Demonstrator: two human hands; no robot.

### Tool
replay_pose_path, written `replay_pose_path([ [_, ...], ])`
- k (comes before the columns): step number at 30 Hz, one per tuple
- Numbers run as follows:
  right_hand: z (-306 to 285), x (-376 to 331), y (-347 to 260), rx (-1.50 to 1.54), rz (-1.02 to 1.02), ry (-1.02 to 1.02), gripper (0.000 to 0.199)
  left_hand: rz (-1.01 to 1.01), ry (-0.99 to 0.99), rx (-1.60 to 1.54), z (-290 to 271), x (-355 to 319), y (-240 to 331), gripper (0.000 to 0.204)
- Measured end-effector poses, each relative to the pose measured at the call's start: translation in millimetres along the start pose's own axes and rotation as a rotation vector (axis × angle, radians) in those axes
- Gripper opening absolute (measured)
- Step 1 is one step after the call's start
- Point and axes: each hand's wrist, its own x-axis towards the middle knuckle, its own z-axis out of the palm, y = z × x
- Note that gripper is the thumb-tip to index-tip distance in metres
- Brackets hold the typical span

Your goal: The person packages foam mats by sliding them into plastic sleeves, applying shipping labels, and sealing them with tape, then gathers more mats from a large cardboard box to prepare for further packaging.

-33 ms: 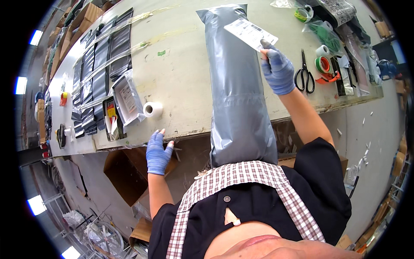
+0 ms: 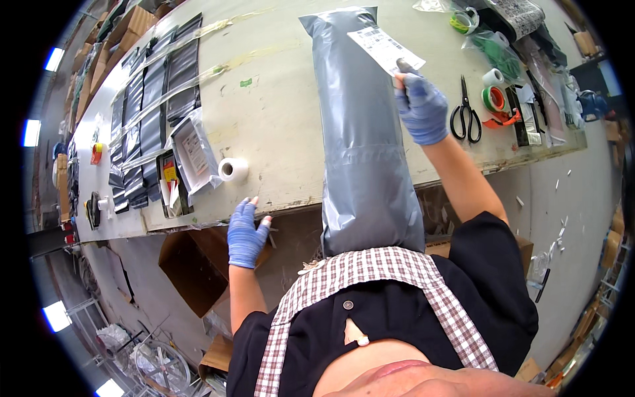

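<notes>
A long grey plastic mailing bag (image 2: 362,132), filled out and shiny, lies on the table with its near end against my apron. My right hand (image 2: 423,109), in a blue fingertip-less glove, pinches the near right corner of a white printed label (image 2: 383,47) between thumb and fingers. The label is over the bag's far right part; whether it touches the bag I cannot tell. My left hand (image 2: 247,237), gloved alike, is at the table's front edge with fingers apart and nothing in it, close to a white roll (image 2: 233,169).
Black scissors (image 2: 466,116), tape rolls (image 2: 494,98) and an orange tape cutter (image 2: 503,120) lie at the right. Flat dark bags (image 2: 155,99) are on the left under clear strips, beside a tray (image 2: 193,155). An open cardboard box (image 2: 192,271) stands below the table edge.
My right hand has shifted slightly left and the label has turned a little. My left hand has moved slightly to the right. The bag stays almost in place.
</notes>
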Motion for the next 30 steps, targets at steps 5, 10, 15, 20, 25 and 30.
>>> replay_pose_path([
  [5,31,14,-32,-0.153,0.128,-0.122,0.012,0.189,-0.079,-0.164,10,18,42,0.053],
  [10,47,9,-51,-0.128,0.235,-0.362,0.012,0.235,-0.12,-0.199,10,21,54,0.052],
  [15,47,-9,-60,-0.225,0.136,-0.441,0.016,0.212,-0.175,-0.206,10,19,55,0.051],
  [20,-14,-2,-75,0.091,0.065,-0.71,0.034,0.191,-0.175,-0.292,12,15,52,0.05],
  [25,81,41,-34,-0.154,0.263,-0.962,0.081,0.327,-0.085,-0.439,33,30,103,0.077],
  [30,107,78,-40,-0.215,0.298,-1.151,0.083,0.073,-0.399,-1.073,93,17,123,0.124],
])
